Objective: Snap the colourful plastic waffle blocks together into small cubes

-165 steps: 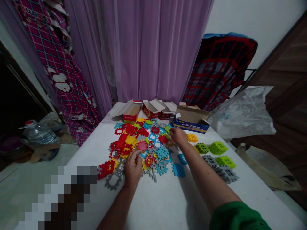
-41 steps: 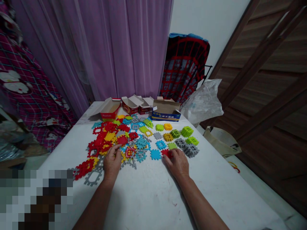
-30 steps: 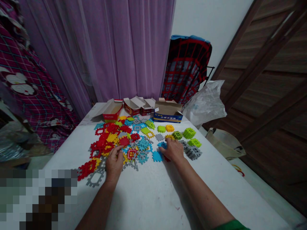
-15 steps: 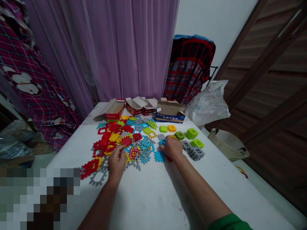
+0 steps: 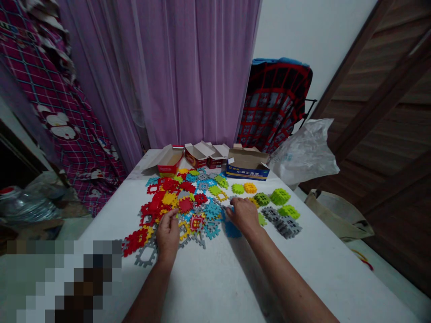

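A large heap of gear-edged plastic building pieces [image 5: 185, 205] in red, yellow, blue, grey and green spreads over the table's left half. My left hand [image 5: 168, 235] rests at the heap's near edge, thumb and index finger slightly apart, with no piece visible between them. To the right of the heap, my right hand [image 5: 244, 216] bends down with its fingers drawn together on a building piece, mostly hidden by the fingers. Just below those fingertips lies a flat blue piece [image 5: 232, 229]. Grey stacked pieces [image 5: 285, 224] and a green stack [image 5: 280, 196] stand beyond my right hand.
Open cardboard boxes stand along the table's back: a red one [image 5: 169, 168], dark red ones [image 5: 198, 160] and a blue one [image 5: 247, 172]. A clear plastic bag [image 5: 305, 150] hangs at the right back edge. A beige bag [image 5: 336, 215] is beside the white table [image 5: 208, 287].
The view has shifted, so everything sits lower and further right. My right hand stays by the blue pieces, its fingers shifted slightly; a green piece now shows beside it. My left hand has barely moved.
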Tool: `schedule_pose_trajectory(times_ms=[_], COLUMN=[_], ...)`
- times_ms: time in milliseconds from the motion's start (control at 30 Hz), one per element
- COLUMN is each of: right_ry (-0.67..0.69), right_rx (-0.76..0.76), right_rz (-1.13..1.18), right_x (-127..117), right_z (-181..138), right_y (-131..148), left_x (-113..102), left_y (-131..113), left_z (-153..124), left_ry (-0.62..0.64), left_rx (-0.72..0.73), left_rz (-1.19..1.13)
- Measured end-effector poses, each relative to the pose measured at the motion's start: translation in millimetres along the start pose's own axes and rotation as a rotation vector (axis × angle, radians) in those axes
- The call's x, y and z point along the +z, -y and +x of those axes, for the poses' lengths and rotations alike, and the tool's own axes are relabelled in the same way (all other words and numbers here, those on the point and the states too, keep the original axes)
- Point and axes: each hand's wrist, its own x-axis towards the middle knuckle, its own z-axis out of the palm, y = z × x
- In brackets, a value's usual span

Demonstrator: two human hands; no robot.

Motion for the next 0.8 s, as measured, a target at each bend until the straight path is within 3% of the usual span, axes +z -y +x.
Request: schedule_pose_trajectory(times_ms=[100,233,367,600,700,800], right_ry=[-0.024,-0.017,0.040,-0.027,-0.091,-0.043], right_rx=[-0.176,-0.302,-0.353,-0.284,-0.353,-0.462], right_rz=[0.141,0.229,0.220,0.357,0.390,0.389], right_x=[-1,10,19,23,28,33], right_z=[14,34,41,38,29,13], right_y=[40,95,115,75,48,21], left_x=[1,4,6,8,8,8], left_y=[6,13,17,12,10,8], left_z=[1,1,0,0,0,-1], left_ry=[-0.003,-0.011,-0.020,-0.008,-0.005,-0.004], left_rx=[-0.021,-0.005,0.020,0.011,-0.003,-0.013], left_rz=[-0.018,-0.051,-0.071,-0.054,-0.051,-0.050])
